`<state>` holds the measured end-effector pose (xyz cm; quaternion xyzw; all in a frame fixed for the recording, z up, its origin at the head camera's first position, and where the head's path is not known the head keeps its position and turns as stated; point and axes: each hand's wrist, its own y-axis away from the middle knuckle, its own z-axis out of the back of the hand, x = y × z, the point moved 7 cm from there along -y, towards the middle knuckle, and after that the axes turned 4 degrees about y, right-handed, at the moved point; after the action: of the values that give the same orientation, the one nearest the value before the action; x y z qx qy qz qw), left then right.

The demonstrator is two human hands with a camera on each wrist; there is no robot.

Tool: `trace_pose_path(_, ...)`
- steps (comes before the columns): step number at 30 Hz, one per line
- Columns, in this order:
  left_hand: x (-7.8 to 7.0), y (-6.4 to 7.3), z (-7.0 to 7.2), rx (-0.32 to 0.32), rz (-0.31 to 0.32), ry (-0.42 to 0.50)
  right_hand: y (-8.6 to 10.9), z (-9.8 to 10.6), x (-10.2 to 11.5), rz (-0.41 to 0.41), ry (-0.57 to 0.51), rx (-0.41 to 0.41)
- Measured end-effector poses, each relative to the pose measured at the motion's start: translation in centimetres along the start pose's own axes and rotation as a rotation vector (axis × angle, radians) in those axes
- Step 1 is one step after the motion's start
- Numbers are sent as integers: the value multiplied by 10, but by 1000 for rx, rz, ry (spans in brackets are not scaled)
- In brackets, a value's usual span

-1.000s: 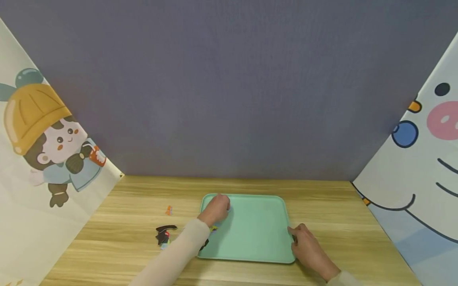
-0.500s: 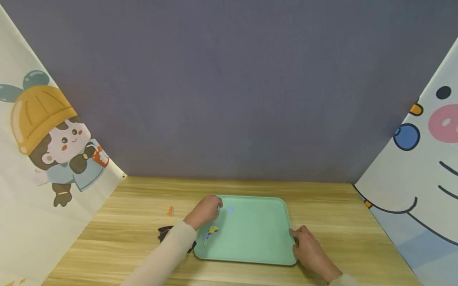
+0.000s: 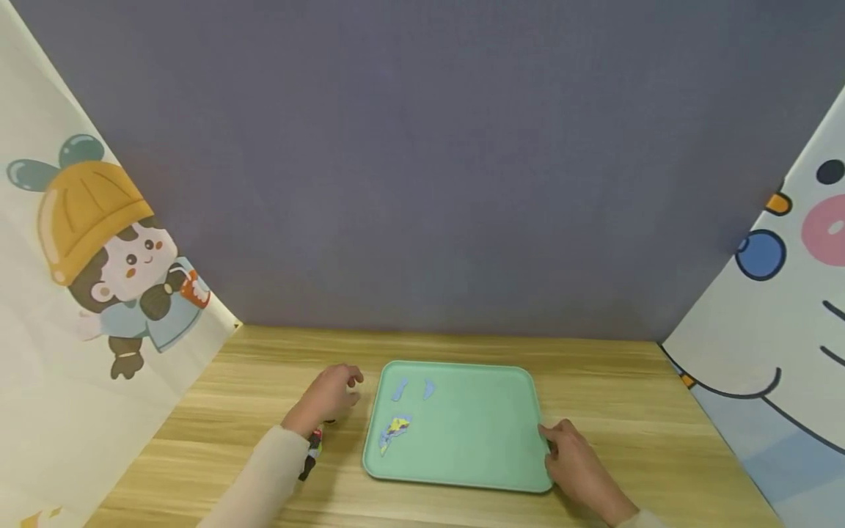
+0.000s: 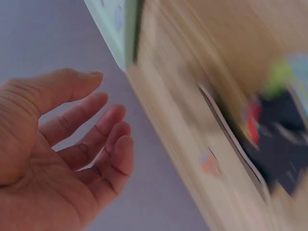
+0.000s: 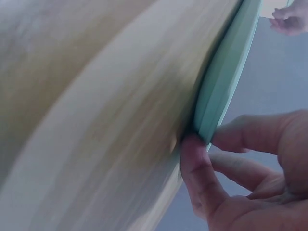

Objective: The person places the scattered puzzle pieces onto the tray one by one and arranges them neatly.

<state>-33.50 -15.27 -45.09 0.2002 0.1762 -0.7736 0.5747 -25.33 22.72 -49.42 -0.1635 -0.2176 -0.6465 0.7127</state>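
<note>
My right hand (image 3: pixel 579 464) pinches the right edge of a pale green tray (image 3: pixel 475 433); the right wrist view shows thumb and fingertip at its rim (image 5: pixel 226 72). My left hand (image 3: pixel 328 396) hovers left of the tray, its fingers loosely curved around nothing. Inside the tray lie two small flat light-blue pieces, an upper left piece (image 3: pixel 399 389) and another beside it (image 3: pixel 429 389). Lower down in it are joined-looking flat yellow and blue pieces (image 3: pixel 394 430). Under my left forearm, black, red and green flat pieces (image 3: pixel 312 455) are partly hidden.
The wood-grain table (image 3: pixel 627 411) ends at a grey back panel (image 3: pixel 449 183). Printed cartoon sheets (image 3: pixel 125 249) stand at both sides. In the left wrist view, a blurred small orange piece (image 4: pixel 210 165) and dark flat pieces (image 4: pixel 284 139) lie on the table.
My left hand has moved left, from over the tray to beside it, uncovering the two light-blue pieces and the yellow and blue ones. The right hand keeps its hold on the tray.
</note>
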Motion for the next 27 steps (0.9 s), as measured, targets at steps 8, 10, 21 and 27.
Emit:
trace_pose_path(8,43,21,16,17,119,12,1,1,-2,5,-20,11)
trace_pose_path(10,51,25,18,22,125,2,0,2,-2,7,-22,12)
trace_pose_path(21,75,50,12,139,178,-5,1,3,-2,19,-33,14)
trace_pose_path(27,69,59,10,148,163,34,0,2,-2,22,-32,13)
